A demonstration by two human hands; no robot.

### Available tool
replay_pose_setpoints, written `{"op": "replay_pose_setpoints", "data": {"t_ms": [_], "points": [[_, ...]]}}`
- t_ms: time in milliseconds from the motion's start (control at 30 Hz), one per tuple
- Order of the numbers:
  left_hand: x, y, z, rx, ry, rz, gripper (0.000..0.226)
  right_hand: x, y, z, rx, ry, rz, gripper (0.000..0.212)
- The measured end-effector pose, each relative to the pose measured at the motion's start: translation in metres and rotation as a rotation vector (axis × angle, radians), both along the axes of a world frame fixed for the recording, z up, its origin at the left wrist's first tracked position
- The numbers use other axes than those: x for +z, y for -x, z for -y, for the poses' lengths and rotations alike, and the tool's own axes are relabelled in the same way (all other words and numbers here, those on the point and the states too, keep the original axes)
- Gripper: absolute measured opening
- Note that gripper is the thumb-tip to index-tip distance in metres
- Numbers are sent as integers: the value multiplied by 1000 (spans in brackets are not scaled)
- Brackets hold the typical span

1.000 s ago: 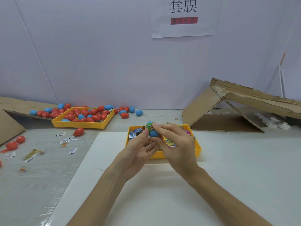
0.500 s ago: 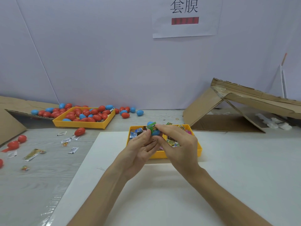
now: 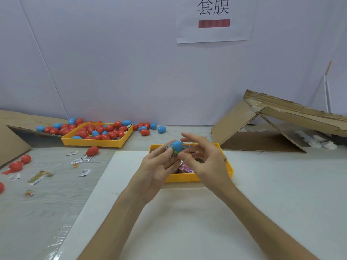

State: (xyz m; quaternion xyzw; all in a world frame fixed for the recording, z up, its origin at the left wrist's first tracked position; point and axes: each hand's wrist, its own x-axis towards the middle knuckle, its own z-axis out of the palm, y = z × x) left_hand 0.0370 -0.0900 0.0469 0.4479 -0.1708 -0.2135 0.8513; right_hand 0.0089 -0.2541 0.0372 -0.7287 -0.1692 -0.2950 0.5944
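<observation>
Since a second ago the fingers of the right hand (image 3: 204, 160) have lifted off the egg and fanned out, and both hands have risen a little. Nearest me, both forearms cross the white board (image 3: 187, 222) in the lower half of the frame. At centre, I see the left hand (image 3: 157, 169) pinching the blue plastic egg (image 3: 176, 146) at its fingertips, a printed film sleeve partly over the shell. The right hand is released, fingers straight and spread, its thumb just beside the egg's underside. The egg hangs above the near yellow tray (image 3: 230, 169), which holds colourful wrappers (image 3: 185, 168). Left of the board lie small packets (image 3: 84, 172) and a loose red egg (image 3: 92, 151). Farther back, upper left, a second yellow tray (image 3: 93, 142) brims with red and blue eggs (image 3: 105, 131). At right an opened cardboard box (image 3: 262, 141) lies on its side, and a paper sign (image 3: 214, 19) hangs on the wall.
</observation>
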Motion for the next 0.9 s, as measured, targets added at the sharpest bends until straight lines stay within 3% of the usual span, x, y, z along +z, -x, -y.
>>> {"op": "replay_pose_setpoints", "data": {"t_ms": [100, 200, 333, 900], "points": [[-1, 0, 0, 9, -72, 71, 38, -1, -2, 1, 34, 101, 26, 53], [-3, -1, 2, 91, -86, 73, 42, -2, -3, 3, 17, 152, 51, 42], [-2, 0, 3, 160, -74, 69, 31, -2, -2, 2, 0, 112, 65, 35], [-4, 0, 2, 188, -98, 28, 30, -5, -2, 1, -21, 137, 43, 34]]}}
